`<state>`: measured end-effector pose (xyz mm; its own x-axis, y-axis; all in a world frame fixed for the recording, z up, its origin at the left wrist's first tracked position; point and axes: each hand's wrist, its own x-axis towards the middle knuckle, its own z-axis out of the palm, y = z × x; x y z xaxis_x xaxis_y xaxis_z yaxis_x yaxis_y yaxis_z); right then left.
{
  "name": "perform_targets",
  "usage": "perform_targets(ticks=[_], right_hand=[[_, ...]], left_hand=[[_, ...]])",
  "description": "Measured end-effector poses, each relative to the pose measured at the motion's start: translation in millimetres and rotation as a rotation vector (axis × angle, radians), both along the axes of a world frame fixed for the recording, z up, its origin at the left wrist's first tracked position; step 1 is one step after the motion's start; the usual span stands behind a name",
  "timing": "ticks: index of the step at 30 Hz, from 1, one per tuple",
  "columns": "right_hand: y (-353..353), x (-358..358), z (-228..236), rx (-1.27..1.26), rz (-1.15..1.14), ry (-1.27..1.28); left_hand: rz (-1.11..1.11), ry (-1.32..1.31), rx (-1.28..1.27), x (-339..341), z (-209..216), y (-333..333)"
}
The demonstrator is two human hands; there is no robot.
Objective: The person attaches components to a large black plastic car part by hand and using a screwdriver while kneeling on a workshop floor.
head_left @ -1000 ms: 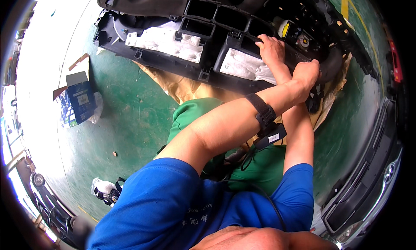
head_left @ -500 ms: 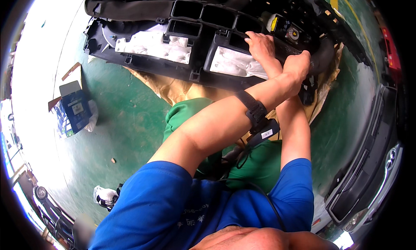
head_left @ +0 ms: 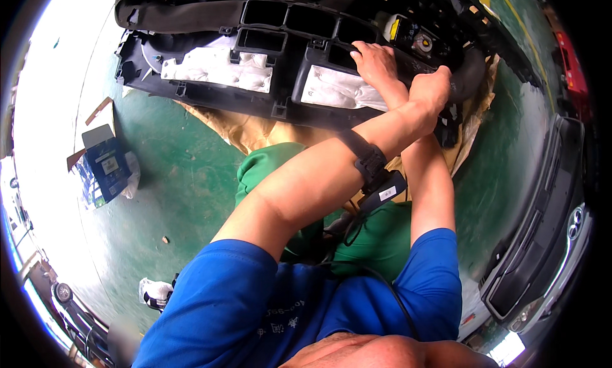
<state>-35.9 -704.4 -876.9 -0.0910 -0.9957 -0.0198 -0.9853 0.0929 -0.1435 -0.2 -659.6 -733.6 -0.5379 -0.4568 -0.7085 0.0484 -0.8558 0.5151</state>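
A large black plastic car dashboard frame [head_left: 284, 74] with open rectangular vents lies across the upper middle of the frame. Two quilted white pads are set into it, a longer one [head_left: 217, 70] to the left and a shorter one [head_left: 338, 89] near the centre. The right hand [head_left: 376, 65] rests with bent fingers on the black plastic by the shorter pad; whether it grips an edge I cannot tell. The left hand [head_left: 432, 90], its arm crossed over the right, is curled like a fist beside a thick black curved tube [head_left: 468, 78] at upper right; what it clasps is hidden. Crumpled tan paper [head_left: 268, 135] lies beneath. An open blue cardboard box [head_left: 107, 167] stands at left on the glossy green floor [head_left: 185, 196].
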Motion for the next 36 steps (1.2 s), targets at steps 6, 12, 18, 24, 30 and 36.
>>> perform_targets(ticks=[6, 12, 18, 24, 30, 36], right_hand=[[2.7, -2.6, -4.0, -0.037, 0.014, -0.009], [-0.6, 4.0, -7.0, -0.044, 0.018, -0.010], [14.1, -7.8, 4.3, -0.124, -0.037, 0.011], [19.6, -39.9, 0.5, -0.120, -0.127, 0.055], [19.1, -41.6, 22.7, -0.119, -0.225, 0.053], [35.7, -36.0, 23.7, -0.077, -0.304, 0.045]], left_hand=[[-0.016, 0.028, 0.001, 4.3, 4.4, 0.9], [-0.025, -0.014, -0.007, 10.0, 1.9, -2.7], [-0.108, 0.038, -0.132, -2.1, -6.2, 5.5], [-0.118, 0.173, -0.144, 3.6, -6.0, 6.9], [-0.152, 0.252, -0.052, 5.2, -1.8, -9.8], [-0.171, 0.246, -0.058, 8.0, 4.9, -3.0]])
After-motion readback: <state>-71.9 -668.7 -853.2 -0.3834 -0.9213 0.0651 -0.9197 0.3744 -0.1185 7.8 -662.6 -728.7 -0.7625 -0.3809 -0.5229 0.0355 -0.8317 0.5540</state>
